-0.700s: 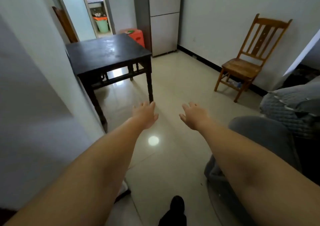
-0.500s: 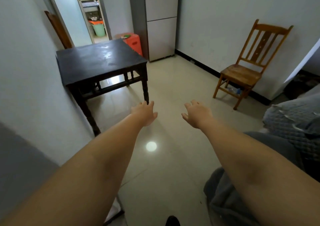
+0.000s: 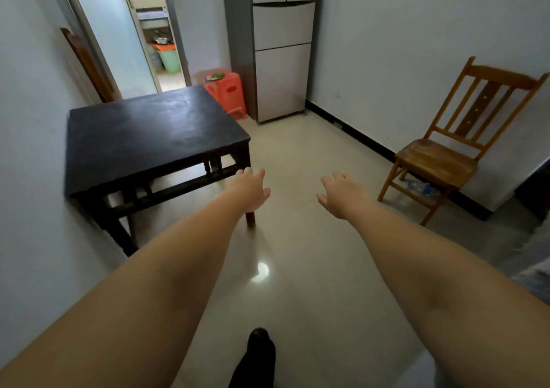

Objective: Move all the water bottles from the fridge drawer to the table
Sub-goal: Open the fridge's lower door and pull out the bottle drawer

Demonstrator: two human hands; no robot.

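Note:
A tall silver fridge (image 3: 282, 60) stands against the far wall, all its doors and drawers closed. No water bottles from it are visible. A dark square wooden table (image 3: 148, 131) stands at the left against the wall, its top bare. My left hand (image 3: 248, 189) is stretched forward with relaxed fingers, holding nothing, just in front of the table's near right leg. My right hand (image 3: 342, 195) reaches forward beside it, also with loose fingers and nothing in it. Both hands are far short of the fridge.
An orange plastic stool (image 3: 227, 93) sits between table and fridge. A wooden chair (image 3: 446, 155) stands at the right wall with a plastic bottle (image 3: 421, 186) lying under it. An open doorway (image 3: 154, 30) is at the back left. My dark shoe (image 3: 259, 355) is on the tiled floor.
The view has moved forward along the floor toward the table and fridge, leaving the grey seat at the right behind. Both hands stay stretched out and hold nothing.

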